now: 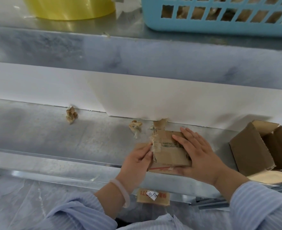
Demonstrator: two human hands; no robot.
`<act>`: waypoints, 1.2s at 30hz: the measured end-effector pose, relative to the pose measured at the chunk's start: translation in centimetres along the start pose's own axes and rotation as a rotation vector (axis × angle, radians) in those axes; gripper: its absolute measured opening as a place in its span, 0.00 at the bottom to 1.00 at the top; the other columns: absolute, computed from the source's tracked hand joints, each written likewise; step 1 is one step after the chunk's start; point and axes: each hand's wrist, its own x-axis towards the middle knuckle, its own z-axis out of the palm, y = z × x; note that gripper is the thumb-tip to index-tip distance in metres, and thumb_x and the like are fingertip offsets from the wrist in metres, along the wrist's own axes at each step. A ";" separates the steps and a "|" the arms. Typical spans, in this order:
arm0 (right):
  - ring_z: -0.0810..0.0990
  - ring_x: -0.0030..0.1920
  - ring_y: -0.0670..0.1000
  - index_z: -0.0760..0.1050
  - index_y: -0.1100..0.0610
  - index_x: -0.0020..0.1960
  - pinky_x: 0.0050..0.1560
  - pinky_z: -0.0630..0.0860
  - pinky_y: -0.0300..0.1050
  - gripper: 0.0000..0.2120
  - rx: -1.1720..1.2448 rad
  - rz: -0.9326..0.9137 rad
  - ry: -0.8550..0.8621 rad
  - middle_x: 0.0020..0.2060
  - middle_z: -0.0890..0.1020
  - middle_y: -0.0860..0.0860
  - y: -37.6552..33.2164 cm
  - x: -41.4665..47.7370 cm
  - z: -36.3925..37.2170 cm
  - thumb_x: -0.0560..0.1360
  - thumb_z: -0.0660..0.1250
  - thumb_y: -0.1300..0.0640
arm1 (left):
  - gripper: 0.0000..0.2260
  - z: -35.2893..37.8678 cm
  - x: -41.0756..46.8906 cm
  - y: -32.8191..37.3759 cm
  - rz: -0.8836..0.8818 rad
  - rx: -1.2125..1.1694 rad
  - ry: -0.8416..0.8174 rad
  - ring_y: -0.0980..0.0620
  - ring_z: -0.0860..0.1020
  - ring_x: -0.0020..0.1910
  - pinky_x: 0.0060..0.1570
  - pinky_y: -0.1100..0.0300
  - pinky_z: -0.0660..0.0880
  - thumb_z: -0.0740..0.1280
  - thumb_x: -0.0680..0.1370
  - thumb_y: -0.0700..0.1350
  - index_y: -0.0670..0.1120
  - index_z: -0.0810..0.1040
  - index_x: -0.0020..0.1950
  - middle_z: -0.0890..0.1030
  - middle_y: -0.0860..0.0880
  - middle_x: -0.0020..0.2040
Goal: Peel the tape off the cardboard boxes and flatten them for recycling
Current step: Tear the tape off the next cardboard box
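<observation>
blue-striped sleeves (80,211) flank a cardboard scrap (144,199) stickered "5391". on the metal worktop (53,135), left hand (137,161) pinches clear tape (154,143) on one flattened brown cardboard box (170,156); right hand (198,153) presses it, fingers straight. two crumpled tape wads (71,115), one open brown box (251,146).

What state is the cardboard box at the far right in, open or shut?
Open: the cardboard box has its flaps apart, its hollow inside showing.

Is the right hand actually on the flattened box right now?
Touching. The head view shows the right hand lying flat on the flattened box, fingers straight, no gap.
</observation>
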 end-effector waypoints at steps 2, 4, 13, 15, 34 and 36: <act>0.52 0.76 0.49 0.49 0.39 0.76 0.75 0.56 0.57 0.47 0.097 0.028 0.072 0.77 0.54 0.45 0.3 -0.5 -0.2 0.64 0.61 0.23 | 0.12 0.1 -0.2 0.5 0.090 0.054 -0.035 0.55 0.79 0.56 0.56 0.59 0.77 0.63 0.81 0.45 0.53 0.80 0.61 0.78 0.56 0.58; 0.59 0.73 0.50 0.51 0.39 0.76 0.71 0.65 0.57 0.48 0.194 0.023 0.148 0.73 0.58 0.45 0.5 -0.9 -0.4 0.63 0.68 0.28 | 0.14 -0.1 -0.1 1.1 0.169 0.127 -0.043 0.57 0.76 0.60 0.59 0.61 0.75 0.65 0.79 0.46 0.57 0.77 0.63 0.75 0.59 0.61; 0.61 0.73 0.50 0.48 0.45 0.77 0.70 0.65 0.43 0.46 0.436 -0.025 0.441 0.73 0.58 0.51 -0.5 -2.7 0.9 0.68 0.65 0.29 | 0.33 -1.2 1.0 5.3 0.192 0.458 0.058 0.56 0.61 0.71 0.72 0.51 0.62 0.63 0.60 0.75 0.67 0.71 0.64 0.64 0.61 0.68; 0.58 0.75 0.51 0.46 0.46 0.78 0.72 0.63 0.45 0.48 0.434 -0.007 0.408 0.75 0.55 0.51 -0.5 -2.9 1.4 0.69 0.66 0.30 | 0.24 -1.1 0.6 5.9 0.265 0.439 0.076 0.57 0.63 0.69 0.70 0.53 0.64 0.68 0.62 0.70 0.71 0.72 0.57 0.64 0.65 0.65; 0.73 0.62 0.38 0.66 0.36 0.68 0.59 0.74 0.40 0.28 0.888 0.435 0.286 0.62 0.75 0.40 -2.9 -1.7 -2.8 0.69 0.67 0.39 | 0.26 0.4 0.5 6.8 0.464 1.026 0.181 0.47 0.61 0.70 0.67 0.50 0.57 0.56 0.69 0.71 0.64 0.76 0.62 0.72 0.58 0.66; 0.73 0.63 0.40 0.66 0.33 0.67 0.63 0.75 0.48 0.28 0.888 0.417 0.266 0.63 0.75 0.40 -2.9 -2.1 -3.0 0.68 0.64 0.38 | 0.27 0.5 0.7 7.4 0.554 1.126 0.118 0.45 0.59 0.73 0.70 0.49 0.50 0.55 0.70 0.70 0.63 0.74 0.65 0.70 0.56 0.70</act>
